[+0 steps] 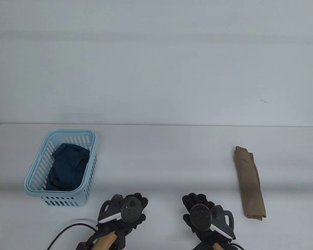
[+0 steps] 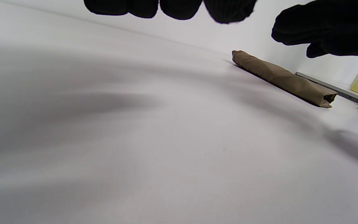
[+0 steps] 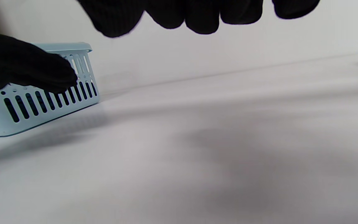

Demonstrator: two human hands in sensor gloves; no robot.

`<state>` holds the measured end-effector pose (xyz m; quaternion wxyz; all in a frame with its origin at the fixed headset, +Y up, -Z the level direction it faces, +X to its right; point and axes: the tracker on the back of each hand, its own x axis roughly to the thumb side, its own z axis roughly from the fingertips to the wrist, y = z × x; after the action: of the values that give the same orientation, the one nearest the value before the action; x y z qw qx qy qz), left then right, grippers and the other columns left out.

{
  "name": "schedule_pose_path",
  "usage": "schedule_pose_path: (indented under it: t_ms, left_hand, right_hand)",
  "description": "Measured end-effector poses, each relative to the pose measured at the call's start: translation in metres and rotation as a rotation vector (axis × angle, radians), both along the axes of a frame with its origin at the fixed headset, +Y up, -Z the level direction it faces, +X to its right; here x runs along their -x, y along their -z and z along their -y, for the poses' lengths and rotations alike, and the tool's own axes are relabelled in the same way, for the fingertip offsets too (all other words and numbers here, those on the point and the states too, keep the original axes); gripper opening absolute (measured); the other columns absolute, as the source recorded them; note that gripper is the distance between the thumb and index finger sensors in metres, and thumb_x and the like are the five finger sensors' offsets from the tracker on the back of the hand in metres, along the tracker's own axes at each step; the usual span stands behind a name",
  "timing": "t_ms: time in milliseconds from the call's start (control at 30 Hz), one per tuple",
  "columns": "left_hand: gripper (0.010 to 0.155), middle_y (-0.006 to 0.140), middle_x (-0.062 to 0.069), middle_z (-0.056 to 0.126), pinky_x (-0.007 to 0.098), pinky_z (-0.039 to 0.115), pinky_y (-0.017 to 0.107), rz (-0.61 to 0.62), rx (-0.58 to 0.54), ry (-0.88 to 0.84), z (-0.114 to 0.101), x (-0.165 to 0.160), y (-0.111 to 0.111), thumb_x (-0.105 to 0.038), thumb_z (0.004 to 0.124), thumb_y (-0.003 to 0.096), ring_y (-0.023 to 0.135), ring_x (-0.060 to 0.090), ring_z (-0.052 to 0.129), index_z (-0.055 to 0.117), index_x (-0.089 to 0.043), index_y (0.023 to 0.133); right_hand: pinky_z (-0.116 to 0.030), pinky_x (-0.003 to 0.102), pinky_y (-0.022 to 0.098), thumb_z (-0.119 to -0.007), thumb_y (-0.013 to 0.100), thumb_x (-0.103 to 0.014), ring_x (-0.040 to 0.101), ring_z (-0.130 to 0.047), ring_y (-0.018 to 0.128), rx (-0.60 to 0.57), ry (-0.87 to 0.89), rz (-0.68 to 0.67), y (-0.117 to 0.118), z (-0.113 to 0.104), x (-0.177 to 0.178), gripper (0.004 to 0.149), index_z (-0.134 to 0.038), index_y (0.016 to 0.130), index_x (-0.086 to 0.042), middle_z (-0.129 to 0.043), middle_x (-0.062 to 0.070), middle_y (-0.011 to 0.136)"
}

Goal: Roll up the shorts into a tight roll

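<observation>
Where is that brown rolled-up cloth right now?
In the table view the brown roll lies on the table's right side, just beyond and right of the right hand, far from the blue basket on the left.

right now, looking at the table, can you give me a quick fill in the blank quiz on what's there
1. The dark blue garment lies inside the light blue ____.
2. The brown shorts lie on the table already ____ up.
3. The left hand and right hand hold ____.

Missing words: basket; rolled; nothing
</observation>
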<state>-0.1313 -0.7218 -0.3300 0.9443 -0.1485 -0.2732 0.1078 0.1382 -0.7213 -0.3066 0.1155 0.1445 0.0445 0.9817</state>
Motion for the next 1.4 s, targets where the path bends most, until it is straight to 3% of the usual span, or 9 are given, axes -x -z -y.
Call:
schedule_pose_path:
  t_ms: [100,367,467,567,700,800,933,1267,1400]
  left_hand:
    - [0.065,0.117,0.030,0.038,0.078,0.030,0.065,-0.017,-0.027,-0.052,-0.022,0.010,0.004,-0.036,0.059,0.0582,0.106,0.057,0.045,0.040,-0.005,0.112]
    - [0.067,0.118,0.030,0.037,0.078,0.033,0.067,-0.186,-0.209,-0.222,-0.122,0.080,0.019,-0.036,0.062,0.0579,0.107,0.057,0.045,0.040,-0.005,0.113]
    - [0.068,0.118,0.029,0.036,0.078,0.034,0.068,-0.289,-0.256,-0.166,-0.153,0.113,0.040,-0.037,0.063,0.0577,0.108,0.056,0.045,0.039,-0.005,0.113]
    - [0.069,0.119,0.028,0.034,0.077,0.033,0.069,-0.402,-0.240,-0.106,-0.164,0.141,0.072,-0.037,0.064,0.0576,0.109,0.055,0.044,0.037,-0.006,0.113]
    - [0.070,0.119,0.028,0.032,0.077,0.033,0.069,-0.561,-0.157,-0.018,-0.145,0.171,0.123,-0.036,0.064,0.0572,0.109,0.055,0.042,0.035,-0.006,0.113]
    - [0.071,0.119,0.028,0.030,0.076,0.032,0.070,-0.651,-0.038,0.059,-0.114,0.185,0.157,-0.036,0.065,0.0570,0.109,0.055,0.040,0.033,-0.006,0.113]
    - [0.073,0.119,0.027,0.028,0.076,0.031,0.070,-0.713,0.095,0.147,-0.073,0.197,0.184,-0.036,0.065,0.0566,0.110,0.055,0.038,0.031,-0.006,0.113]
    - [0.097,0.114,0.029,0.002,0.076,0.028,0.072,-0.674,0.470,0.419,0.007,0.207,0.201,-0.049,0.067,0.0514,0.111,0.053,0.024,0.003,-0.007,0.110]
    - [0.099,0.116,0.025,0.028,0.076,0.029,0.071,-0.660,0.509,0.472,0.013,0.205,0.202,-0.050,0.069,0.0503,0.110,0.045,0.043,0.004,-0.004,0.109]
  right_hand:
    - [-0.043,0.066,0.071,-0.064,0.051,-0.038,0.043,-0.042,0.106,-0.002,0.009,-0.010,-0.001,-0.003,0.001,0.066,-0.042,0.109,-0.017,-0.042,0.014,0.116]
    - [-0.044,0.066,0.071,-0.064,0.051,-0.038,0.044,-0.043,0.106,0.038,0.046,-0.024,-0.004,-0.001,0.002,0.065,-0.043,0.109,-0.016,-0.043,0.014,0.115]
    - [-0.044,0.066,0.071,-0.064,0.051,-0.038,0.044,-0.044,0.106,0.039,0.052,-0.013,-0.004,-0.002,-0.001,0.065,-0.043,0.109,-0.016,-0.043,0.014,0.115]
    - [-0.044,0.066,0.071,-0.064,0.051,-0.038,0.044,-0.044,0.105,0.044,0.064,0.002,-0.005,-0.002,-0.004,0.065,-0.043,0.109,-0.016,-0.043,0.014,0.115]
    - [-0.045,0.066,0.071,-0.064,0.051,-0.038,0.044,-0.044,0.105,0.075,0.062,0.019,-0.004,0.003,-0.008,0.065,-0.043,0.109,-0.016,-0.043,0.014,0.115]
    - [-0.045,0.066,0.071,-0.064,0.051,-0.038,0.044,-0.045,0.105,0.092,0.066,0.030,-0.004,0.005,-0.011,0.065,-0.043,0.109,-0.016,-0.043,0.014,0.115]
    - [-0.045,0.066,0.070,-0.064,0.051,-0.038,0.044,-0.045,0.105,0.114,0.084,0.041,-0.003,0.007,-0.016,0.065,-0.043,0.109,-0.016,-0.043,0.014,0.115]
    - [-0.046,0.066,0.070,-0.064,0.051,-0.038,0.044,-0.047,0.104,0.174,0.084,0.021,0.000,0.014,-0.013,0.065,-0.043,0.109,-0.016,-0.044,0.015,0.115]
    - [-0.046,0.066,0.070,-0.064,0.051,-0.038,0.045,-0.047,0.104,0.197,0.081,0.000,0.000,0.016,-0.008,0.064,-0.044,0.108,-0.016,-0.044,0.015,0.115]
